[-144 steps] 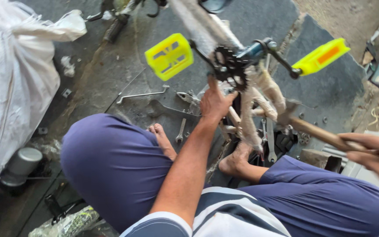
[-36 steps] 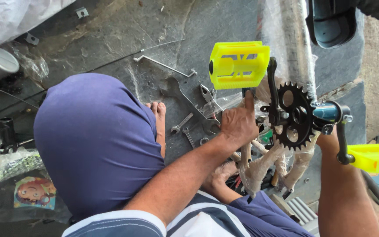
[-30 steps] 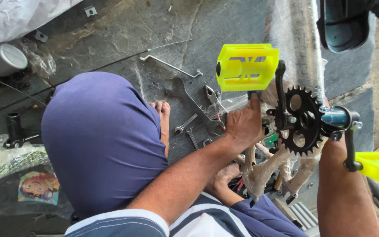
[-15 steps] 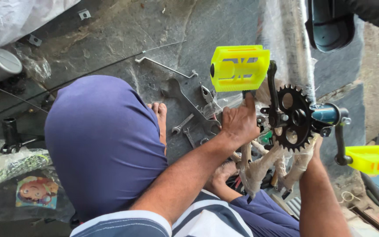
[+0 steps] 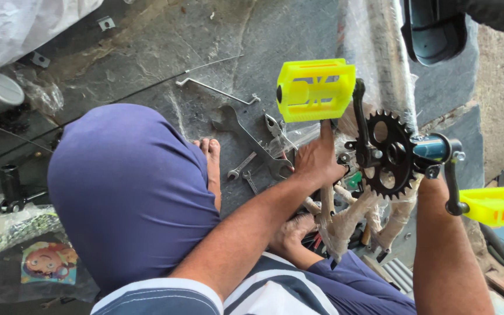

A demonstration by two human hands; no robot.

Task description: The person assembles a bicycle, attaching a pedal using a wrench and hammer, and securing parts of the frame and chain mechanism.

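The wrapped bicycle frame (image 5: pixel 345 224) stands between the person's knees, and its black chainring (image 5: pixel 389 154) is the landmark, with the crank axle lying left to right through it. Just left of the chainring, the left hand (image 5: pixel 317 160) presses on the frame below the yellow pedal (image 5: pixel 316 89), index finger straight, holding nothing. Right of the chainring, the right hand's forearm rises behind the axle end; the hand is hidden, so its grip I cannot tell, while the spanners (image 5: pixel 252 146) lie on the floor further left.

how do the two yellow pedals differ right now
The near pedal sits high, left of the chainring, fully in view with its open grid face showing; the left hand touches just below it. The far pedal sits lower right, cut by the frame edge, showing an orange reflector. Both are bright yellow on black cranks.
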